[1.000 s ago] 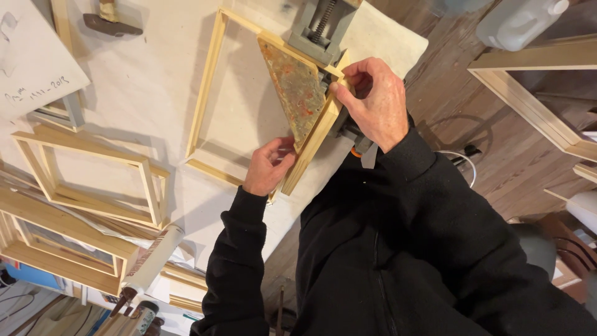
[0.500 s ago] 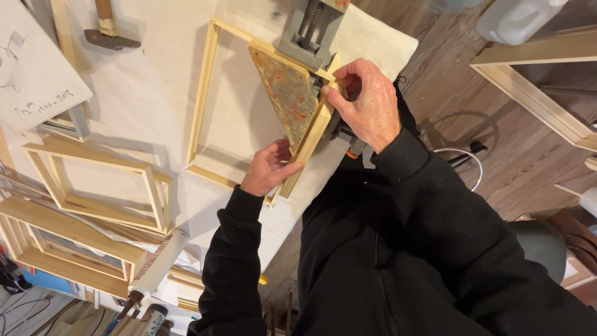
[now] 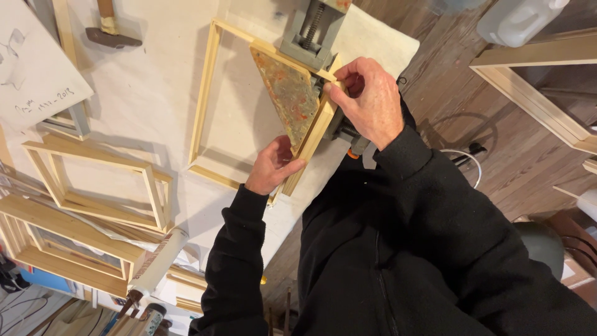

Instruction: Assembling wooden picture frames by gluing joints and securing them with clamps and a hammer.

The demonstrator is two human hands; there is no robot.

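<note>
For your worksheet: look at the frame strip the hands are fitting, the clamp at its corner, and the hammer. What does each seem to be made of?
Frame strip: pale bare wood, unfinished, with faint grain.
Corner clamp: grey painted metal, probably cast, with an exposed steel screw thread.
Hammer: dark metal head on a wooden handle.

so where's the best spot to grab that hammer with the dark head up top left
Probably the pale wooden handle, coming from above, since the dark metal hammer head lies flat on the white worktop with its handle running off the top edge. Nothing sits close around it.
</note>
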